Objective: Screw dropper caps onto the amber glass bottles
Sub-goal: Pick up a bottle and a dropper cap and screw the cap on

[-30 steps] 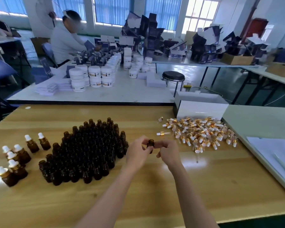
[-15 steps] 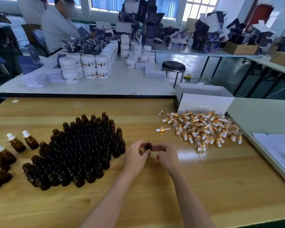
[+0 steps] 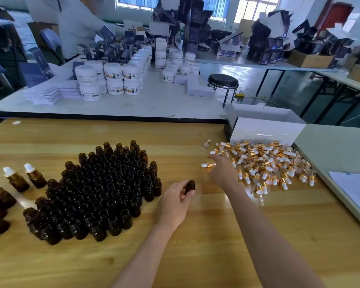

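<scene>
Head view: the left hand [image 3: 175,202] pinches an uncapped amber bottle [image 3: 190,185], held upright. The right hand [image 3: 222,172], nearer the dropper caps [image 3: 268,163], hovers with fingers spread. A lone cap [image 3: 208,164] lies crosswise just to its left.

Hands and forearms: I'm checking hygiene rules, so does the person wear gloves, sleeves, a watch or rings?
No gloves: the left hand and right hand are bare. The left forearm and right forearm are uncovered to the frame's edge; no sleeve shows. No watch, bracelet or ring is visible.
</scene>
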